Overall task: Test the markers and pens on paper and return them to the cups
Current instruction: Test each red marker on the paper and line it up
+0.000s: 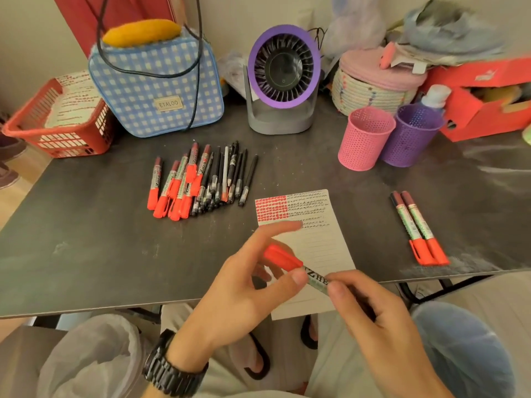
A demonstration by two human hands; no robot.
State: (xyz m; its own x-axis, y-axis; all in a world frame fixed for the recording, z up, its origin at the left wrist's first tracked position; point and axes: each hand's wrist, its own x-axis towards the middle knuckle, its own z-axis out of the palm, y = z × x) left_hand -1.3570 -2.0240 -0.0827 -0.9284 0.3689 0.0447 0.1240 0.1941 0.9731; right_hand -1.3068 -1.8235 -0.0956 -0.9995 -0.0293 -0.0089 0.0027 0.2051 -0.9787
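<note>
A red-capped marker (298,270) is held over the near end of the lined paper (316,234). My right hand (373,320) grips its barrel. My left hand (244,285) pinches the marker at its red cap, index finger stretched out. The top of the paper carries red and black test marks. A pile of red markers and black pens (201,182) lies at centre left on the dark table (86,239). Two more red-capped markers (418,228) lie side by side at the right. A pink mesh cup (365,139) and a purple mesh cup (411,136) stand at the back right.
Along the back stand a red basket (57,122) with paper in it, a blue checked bag (155,87), a purple desk fan (283,79), a lidded rope basket (373,84) and a red shoebox (485,104). The table's near edge runs just beneath my hands.
</note>
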